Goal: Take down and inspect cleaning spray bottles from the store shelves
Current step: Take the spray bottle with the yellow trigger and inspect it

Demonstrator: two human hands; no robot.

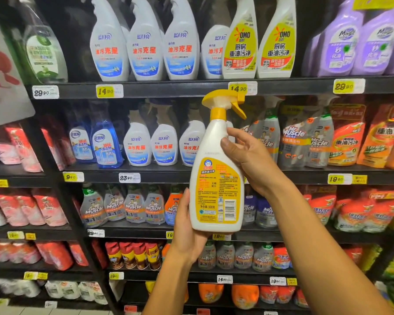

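Note:
I hold a white spray bottle point(216, 178) with a yellow trigger head and a yellow back label upright in front of the shelves, the barcode side facing me. My left hand point(188, 226) cups its base from below and the left, fingers wrapped behind it. My right hand point(248, 155) grips the upper body just below the neck, thumb on the front. The trigger points right.
Black store shelves point(168, 89) carry rows of spray bottles: white ones with blue labels point(146, 42), yellow-labelled ones point(241, 42), purple ones point(341, 42), blue glass cleaners point(105, 144) and grey trigger bottles point(132, 205). Red and orange refill pouches fill the sides. Price tags line the shelf edges.

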